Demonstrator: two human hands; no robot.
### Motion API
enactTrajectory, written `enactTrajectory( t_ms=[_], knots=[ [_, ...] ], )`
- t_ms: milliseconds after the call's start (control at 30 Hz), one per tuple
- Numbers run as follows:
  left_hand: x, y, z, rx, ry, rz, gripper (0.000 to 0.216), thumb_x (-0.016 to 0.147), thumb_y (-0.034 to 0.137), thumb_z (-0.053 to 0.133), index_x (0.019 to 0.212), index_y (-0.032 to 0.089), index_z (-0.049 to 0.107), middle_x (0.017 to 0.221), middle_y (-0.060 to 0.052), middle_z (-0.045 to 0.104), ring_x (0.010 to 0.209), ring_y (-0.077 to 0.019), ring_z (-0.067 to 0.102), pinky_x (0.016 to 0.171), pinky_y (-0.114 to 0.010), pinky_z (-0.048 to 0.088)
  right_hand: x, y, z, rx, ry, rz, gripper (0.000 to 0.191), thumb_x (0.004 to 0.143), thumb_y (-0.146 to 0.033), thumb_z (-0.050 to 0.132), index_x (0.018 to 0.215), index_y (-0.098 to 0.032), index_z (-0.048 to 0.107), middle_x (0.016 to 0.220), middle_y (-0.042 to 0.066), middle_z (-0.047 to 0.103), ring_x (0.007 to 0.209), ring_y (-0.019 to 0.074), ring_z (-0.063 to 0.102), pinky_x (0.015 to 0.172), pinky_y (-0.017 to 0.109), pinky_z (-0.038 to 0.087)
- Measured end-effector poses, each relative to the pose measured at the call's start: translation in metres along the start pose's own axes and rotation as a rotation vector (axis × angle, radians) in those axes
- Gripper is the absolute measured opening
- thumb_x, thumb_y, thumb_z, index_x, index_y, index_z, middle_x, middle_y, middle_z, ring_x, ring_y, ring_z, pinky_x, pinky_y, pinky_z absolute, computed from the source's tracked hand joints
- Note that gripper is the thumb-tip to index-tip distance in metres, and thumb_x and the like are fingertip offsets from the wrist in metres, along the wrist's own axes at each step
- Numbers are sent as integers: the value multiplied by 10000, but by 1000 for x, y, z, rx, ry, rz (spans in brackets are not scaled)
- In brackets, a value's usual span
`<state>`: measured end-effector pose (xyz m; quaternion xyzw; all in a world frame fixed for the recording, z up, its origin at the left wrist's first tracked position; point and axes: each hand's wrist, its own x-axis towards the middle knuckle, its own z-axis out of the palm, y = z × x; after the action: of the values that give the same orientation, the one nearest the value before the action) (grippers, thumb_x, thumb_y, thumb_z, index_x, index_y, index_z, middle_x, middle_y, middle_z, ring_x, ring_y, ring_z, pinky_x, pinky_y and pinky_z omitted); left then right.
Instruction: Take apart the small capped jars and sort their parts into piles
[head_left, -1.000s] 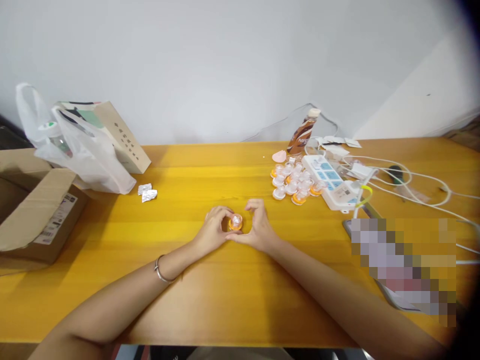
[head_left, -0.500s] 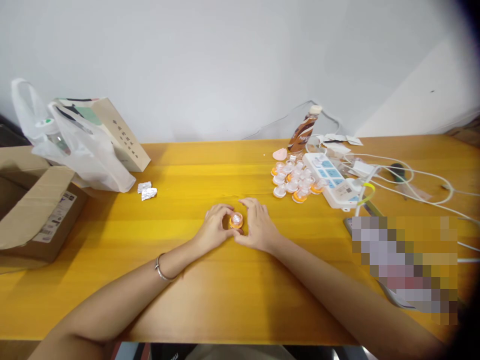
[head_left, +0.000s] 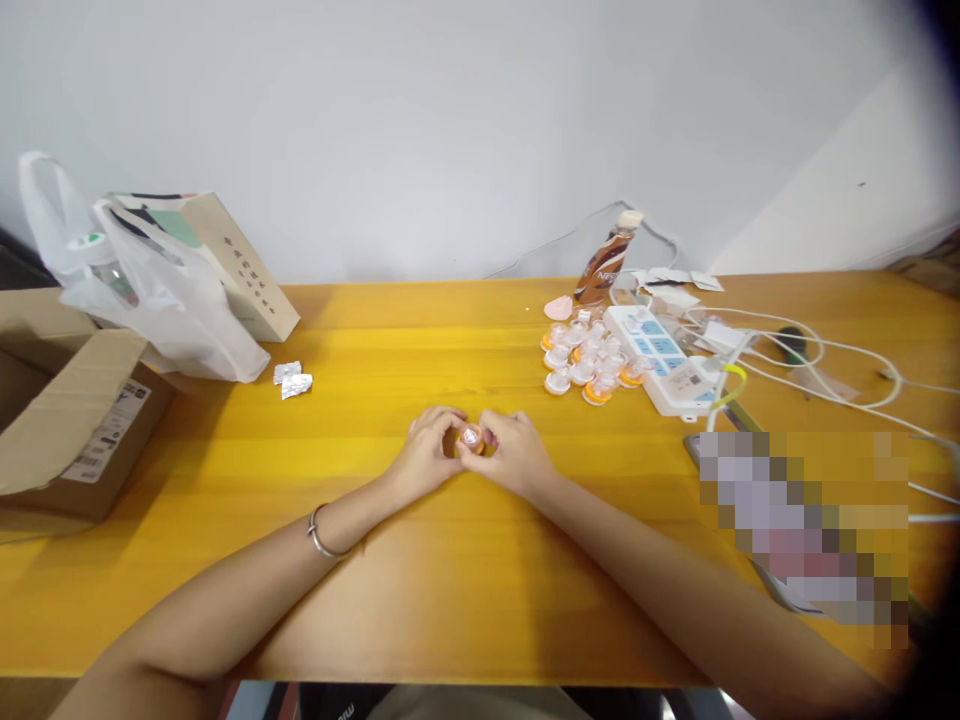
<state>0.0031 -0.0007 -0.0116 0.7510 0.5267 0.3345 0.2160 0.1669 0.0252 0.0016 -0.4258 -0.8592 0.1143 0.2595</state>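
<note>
A small round plastic container (head_left: 471, 438), clear on top with an orange base, stands on the wooden table between my hands. The fingers and thumb of my left hand (head_left: 424, 452) curl round its left side. My right hand (head_left: 519, 454) closes on it from the right, thumb in front and fingers at the side. Something whitish shows inside its clear top. Beyond my right hand sits a cluster of several similar containers (head_left: 587, 360) with clear tops and white or orange bases.
Two crumpled foil pieces (head_left: 296, 386) lie on the left, near a white plastic bag (head_left: 187, 320), a paper bag (head_left: 244, 270) and an open cardboard box (head_left: 112, 440). On the right are a brown bottle (head_left: 602, 265), a power strip (head_left: 656, 355), cables and a blurred-out item (head_left: 802, 540).
My right hand has moved in from the right; its fingers, earlier spread apart beside the container, now close on it. My left hand keeps its hold.
</note>
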Motion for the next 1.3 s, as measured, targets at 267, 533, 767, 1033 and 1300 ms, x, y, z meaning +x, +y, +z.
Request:
enactTrajectory(
  t_ms=[267, 533, 767, 1033, 1300],
  knots=[
    [1, -4, 1, -20, 1, 12, 319, 645, 349, 707, 867, 196, 538, 1041, -65, 578, 993, -227, 520, 884, -389, 381, -6, 5, 5, 49, 213, -85, 799, 537, -615, 646, 1099, -115, 374, 1038, 173, 495, 907, 285, 508, 761, 400, 379],
    [0, -3, -1, -4, -12, 38, 287, 669, 292, 681, 909, 205, 550, 1049, -61, 574, 1007, -224, 508, 891, -388, 377, 2, 1, 2, -31, -1, 8, 413, 736, -574, 520, 623, -194, 403, 539, -28, 498, 530, 134, 475, 621, 283, 276],
    [0, 0, -1, -28, -3, 22, 271, 659, 262, 687, 880, 201, 543, 1045, -61, 578, 992, -224, 520, 880, -384, 386, -5, 1, 1, 55, 92, -98, 545, 661, -410, 583, 1096, -142, 393, 1026, 135, 552, 878, 238, 537, 746, 344, 334],
    [0, -3, -1, -20, -9, 38, 268, 671, 278, 674, 894, 202, 545, 1033, -68, 581, 984, -225, 526, 874, -383, 391, -1, 2, 3, -70, 90, -19, 540, 637, -677, 538, 816, -178, 439, 748, 47, 553, 698, 203, 528, 645, 314, 299],
    [0, 2, -3, -14, -12, 14, 248, 676, 234, 653, 898, 204, 549, 1024, -54, 580, 980, -218, 522, 879, -381, 388, 3, -5, -6, -150, 45, -112, 203, 750, -365, 494, 661, -185, 464, 606, 9, 577, 610, 155, 508, 664, 322, 239]
  ],
)
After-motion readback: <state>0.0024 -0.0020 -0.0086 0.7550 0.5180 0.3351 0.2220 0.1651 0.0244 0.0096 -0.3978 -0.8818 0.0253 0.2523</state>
